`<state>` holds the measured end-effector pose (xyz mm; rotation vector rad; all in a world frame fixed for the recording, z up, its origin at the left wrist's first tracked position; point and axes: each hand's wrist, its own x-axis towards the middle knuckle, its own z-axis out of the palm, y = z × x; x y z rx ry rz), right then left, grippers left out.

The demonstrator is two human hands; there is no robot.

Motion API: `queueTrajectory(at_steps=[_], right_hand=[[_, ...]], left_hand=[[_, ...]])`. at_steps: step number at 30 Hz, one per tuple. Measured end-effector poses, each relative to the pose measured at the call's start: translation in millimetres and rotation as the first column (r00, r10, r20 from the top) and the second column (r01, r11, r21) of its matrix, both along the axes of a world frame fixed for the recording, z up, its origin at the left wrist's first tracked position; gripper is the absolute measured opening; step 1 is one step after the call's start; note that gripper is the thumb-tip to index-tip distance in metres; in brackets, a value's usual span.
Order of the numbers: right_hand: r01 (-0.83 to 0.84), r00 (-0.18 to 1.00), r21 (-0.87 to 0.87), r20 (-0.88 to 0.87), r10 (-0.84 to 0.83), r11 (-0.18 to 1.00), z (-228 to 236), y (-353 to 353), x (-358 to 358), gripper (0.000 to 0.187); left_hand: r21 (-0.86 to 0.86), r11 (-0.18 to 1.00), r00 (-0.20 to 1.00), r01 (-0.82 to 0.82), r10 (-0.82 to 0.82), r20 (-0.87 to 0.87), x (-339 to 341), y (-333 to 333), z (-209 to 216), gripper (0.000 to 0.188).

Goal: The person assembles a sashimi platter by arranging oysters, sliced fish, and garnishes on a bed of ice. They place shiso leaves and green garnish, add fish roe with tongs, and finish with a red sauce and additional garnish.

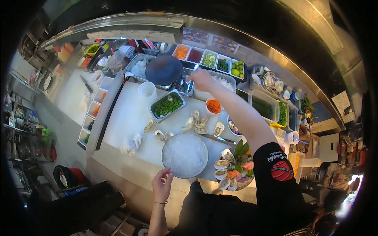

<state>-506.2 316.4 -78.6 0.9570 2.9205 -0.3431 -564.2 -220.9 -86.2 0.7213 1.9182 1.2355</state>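
A round bowl of crushed ice (185, 155) stands at the near edge of the white cutting board. My left hand (162, 184) is beside its near-left rim, fingers loosely bent and apart, with nothing visible in them. My right arm reaches across the board, and my right hand (202, 80) is over a metal container (183, 87) with utensils in it. Its fingers are closed together, and what they hold, if anything, is hidden. Oyster shells (195, 122) lie beyond the bowl. To its right is a platter with oysters (221, 164), pink slices and green leaves.
Chopped greens fill a metal tray (167, 107); a white cup (147, 91) stands behind it. Shredded orange garnish (214, 106) is in a tub. A knife (217, 139) lies right of the shells, a crumpled cloth (132, 144) left. Ingredient tubs (208, 59) line the back.
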Motion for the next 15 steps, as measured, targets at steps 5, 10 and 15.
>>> queueTrajectory(at_steps=[5,10,15], right_hand=[[-0.081,0.920,0.082,0.390,0.043,0.993,-15.3,-24.8,-61.0,0.046],[-0.077,0.946,0.084,0.322,0.046,0.993,-9.0,-23.5,-53.2,0.032],[0.021,0.939,-0.012,-0.342,-0.024,1.000,-2.3,-27.0,8.6,0.027]], left_hand=[[0.023,0.997,0.995,0.074,-0.072,-0.063,3.5,30.7,11.0,0.028],[-0.035,0.994,0.990,0.106,-0.108,-0.087,11.5,25.6,13.6,0.029],[-0.037,0.995,0.992,0.090,-0.093,-0.087,16.9,13.7,16.0,0.030]])
